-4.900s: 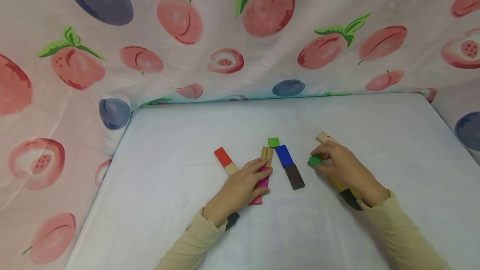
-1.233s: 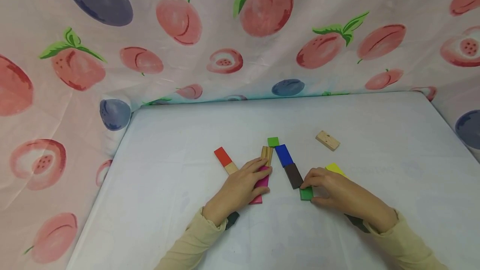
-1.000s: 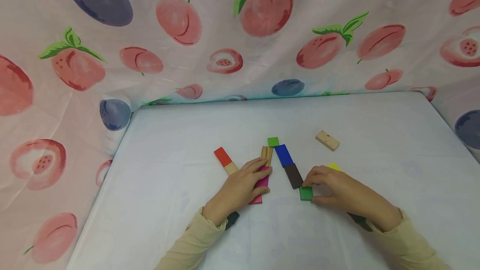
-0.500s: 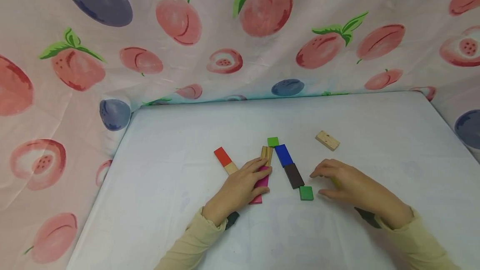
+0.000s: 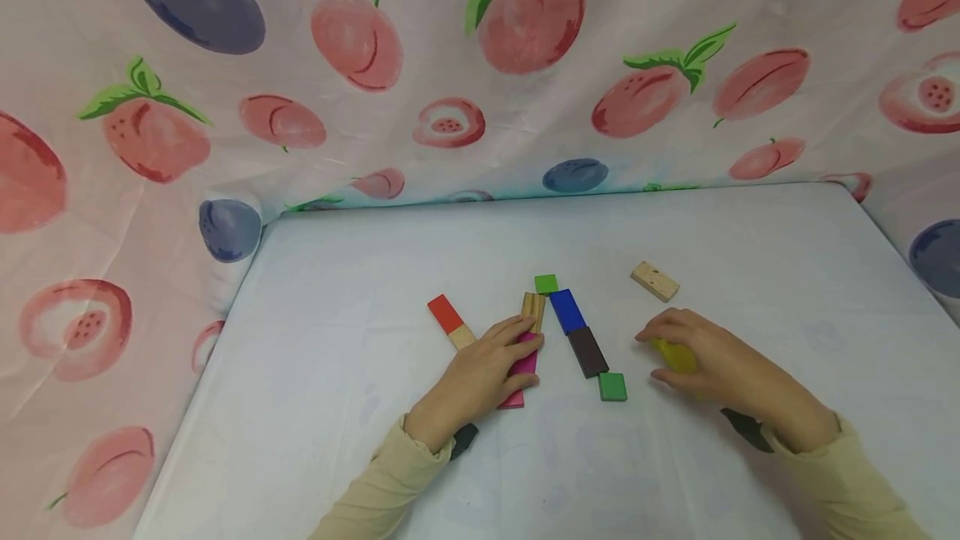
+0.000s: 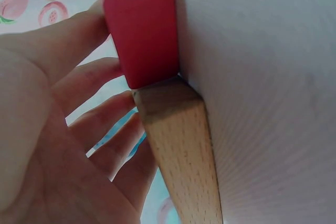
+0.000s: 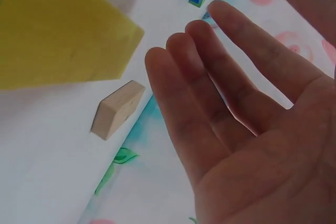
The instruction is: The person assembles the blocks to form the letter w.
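In the head view my left hand (image 5: 472, 382) rests on a row of blocks, its fingers spread over a magenta block (image 5: 525, 362). A striped wooden block (image 5: 534, 307) lies at its fingertips and a pinkish-red block (image 5: 513, 400) shows by the thumb. The left wrist view has a red block (image 6: 142, 32) and a wooden block (image 6: 181, 156) end to end beside the fingers. My right hand (image 5: 720, 361) hovers over a yellow block (image 5: 675, 354), thumb and fingers apart. In the right wrist view its fingers are extended and hold nothing; the yellow block (image 7: 63, 35) is apart from them.
Light green (image 5: 546, 283), blue (image 5: 567, 311), dark brown (image 5: 588, 352) and green (image 5: 612, 387) blocks form a slanting line. Orange-red (image 5: 446, 313) and pale wooden (image 5: 461, 337) blocks lie left. A knotted wooden block (image 5: 656, 281) lies behind the right hand. Patterned cloth (image 5: 450, 48) hangs behind the table.
The right hand carried the green block to the dark brown block's near end and let go. It has since moved right, over the yellow block. The left hand has stayed still.
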Tool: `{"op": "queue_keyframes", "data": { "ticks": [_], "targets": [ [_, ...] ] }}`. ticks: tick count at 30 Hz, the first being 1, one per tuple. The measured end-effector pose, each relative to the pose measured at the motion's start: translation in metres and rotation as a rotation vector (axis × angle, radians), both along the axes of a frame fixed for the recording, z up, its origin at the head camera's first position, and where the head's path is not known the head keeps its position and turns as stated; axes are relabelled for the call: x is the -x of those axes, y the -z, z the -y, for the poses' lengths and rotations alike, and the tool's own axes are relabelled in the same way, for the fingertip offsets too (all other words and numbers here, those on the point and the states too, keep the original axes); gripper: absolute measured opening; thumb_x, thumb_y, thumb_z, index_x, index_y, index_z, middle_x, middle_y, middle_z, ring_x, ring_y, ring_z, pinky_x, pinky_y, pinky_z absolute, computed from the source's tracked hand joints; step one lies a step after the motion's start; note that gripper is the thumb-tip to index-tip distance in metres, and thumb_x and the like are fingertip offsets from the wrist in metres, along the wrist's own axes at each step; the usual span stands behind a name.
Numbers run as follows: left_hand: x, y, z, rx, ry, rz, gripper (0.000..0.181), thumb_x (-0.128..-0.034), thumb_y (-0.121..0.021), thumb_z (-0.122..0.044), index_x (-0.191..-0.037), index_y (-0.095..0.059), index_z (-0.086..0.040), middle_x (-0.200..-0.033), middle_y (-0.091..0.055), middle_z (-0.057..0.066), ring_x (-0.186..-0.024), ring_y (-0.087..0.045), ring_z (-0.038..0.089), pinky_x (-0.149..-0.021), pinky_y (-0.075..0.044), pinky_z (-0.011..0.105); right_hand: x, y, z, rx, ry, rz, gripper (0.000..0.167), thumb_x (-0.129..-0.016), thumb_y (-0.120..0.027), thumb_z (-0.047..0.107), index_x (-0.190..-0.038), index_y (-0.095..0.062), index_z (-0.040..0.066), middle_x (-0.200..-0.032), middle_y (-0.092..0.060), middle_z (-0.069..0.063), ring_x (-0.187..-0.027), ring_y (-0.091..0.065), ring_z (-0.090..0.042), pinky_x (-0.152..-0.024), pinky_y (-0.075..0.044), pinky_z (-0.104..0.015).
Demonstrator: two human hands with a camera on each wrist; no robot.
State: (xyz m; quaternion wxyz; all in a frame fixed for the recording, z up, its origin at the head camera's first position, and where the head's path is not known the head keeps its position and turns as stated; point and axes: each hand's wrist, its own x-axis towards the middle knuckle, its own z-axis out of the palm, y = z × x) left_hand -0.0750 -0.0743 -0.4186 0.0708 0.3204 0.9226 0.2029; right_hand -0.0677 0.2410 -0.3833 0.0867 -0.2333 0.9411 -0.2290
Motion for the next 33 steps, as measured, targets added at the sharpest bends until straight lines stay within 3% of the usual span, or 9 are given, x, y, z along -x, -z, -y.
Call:
{"op": "queue_keyframes", "data": {
  "ticks": [13,22,33],
  "targets": [
    [0.000,0.001,0.000,0.009,-0.001,0.002,0.053,-0.0925,-0.071,-0.033,-0.140,-0.059,-0.012,-0.155,-0.042,0.007,-0.147,-0.033,0.023,-0.107,-0.046,0.035,0.008,0.011,-0.012,0.001,0.046,0.022,0.040,-0.078,-0.084,0.017,-0.114,-0.070,0.007,-0.118,-0.062,-0.011,-0.110,-0.058,-0.032,-0.094,-0.051,-0.056],
    [0.000,0.001,0.001,0.003,0.002,-0.001,0.053,-0.0929,-0.070,-0.033,-0.140,-0.058,-0.012,-0.155,-0.042,0.008,-0.147,-0.033,0.023,-0.109,-0.045,0.035,0.011,0.016,-0.018,0.002,0.047,-0.015,0.037,-0.078,-0.084,0.012,-0.112,-0.070,0.004,-0.116,-0.062,-0.013,-0.110,-0.057,-0.035,-0.094,-0.050,-0.057],
    [0.001,0.001,0.000,0.002,0.004,-0.001,0.053,-0.0930,-0.070,-0.033,-0.140,-0.059,-0.012,-0.155,-0.042,0.009,-0.146,-0.034,0.024,-0.109,-0.045,0.036,0.014,0.018,-0.021,0.055,0.064,0.046,0.038,-0.078,-0.084,0.013,-0.111,-0.069,0.002,-0.115,-0.063,-0.011,-0.091,-0.063,-0.021,-0.075,-0.058,-0.035]
  ]
}}
